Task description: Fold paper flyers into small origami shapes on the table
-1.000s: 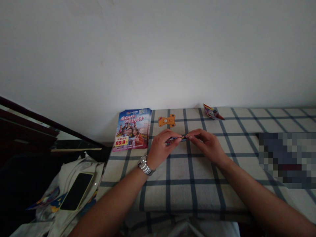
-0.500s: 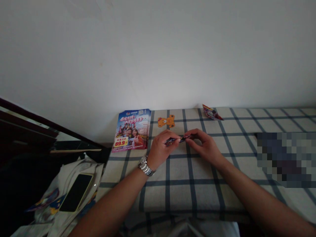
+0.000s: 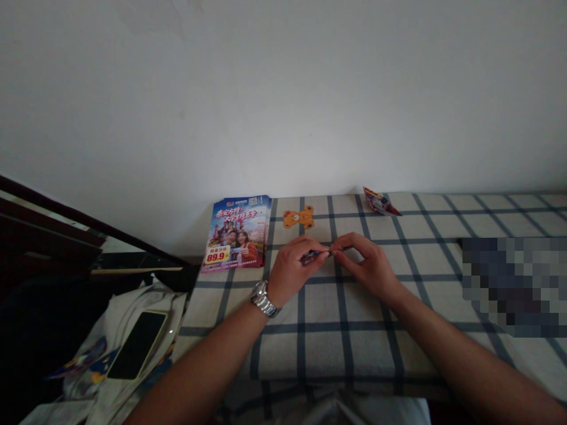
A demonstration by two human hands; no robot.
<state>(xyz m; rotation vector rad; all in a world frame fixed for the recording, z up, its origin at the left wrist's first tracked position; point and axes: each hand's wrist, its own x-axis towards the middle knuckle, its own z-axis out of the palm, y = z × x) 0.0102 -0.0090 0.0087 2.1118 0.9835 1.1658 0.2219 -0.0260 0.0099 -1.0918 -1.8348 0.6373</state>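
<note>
Both my hands meet over the checked cloth, pinching a small folded piece of printed paper (image 3: 310, 257) between thumbs and fingers. My left hand (image 3: 293, 265), with a metal watch on its wrist, is closed on the paper's left part. The fingertips of my right hand (image 3: 367, 262) are closed on its right end and touch those of the left. Most of the paper is hidden by the fingers. Just behind the hands lies a flat orange bear cutout (image 3: 299, 218). A stack of printed flyers (image 3: 237, 233) lies to the left of my left hand.
A folded, colourful printed paper (image 3: 380, 202) stands near the wall (image 3: 310, 106). The checked cloth (image 3: 283, 348) covers the surface. At lower left, a phone (image 3: 137, 345) rests on a pale bag (image 3: 170, 301). A blurred-out dark item (image 3: 514, 289) lies at the right.
My fingertips have come closer together along the folded paper, and less of it shows between them. The flyers, the bear and the paper by the wall stay put.
</note>
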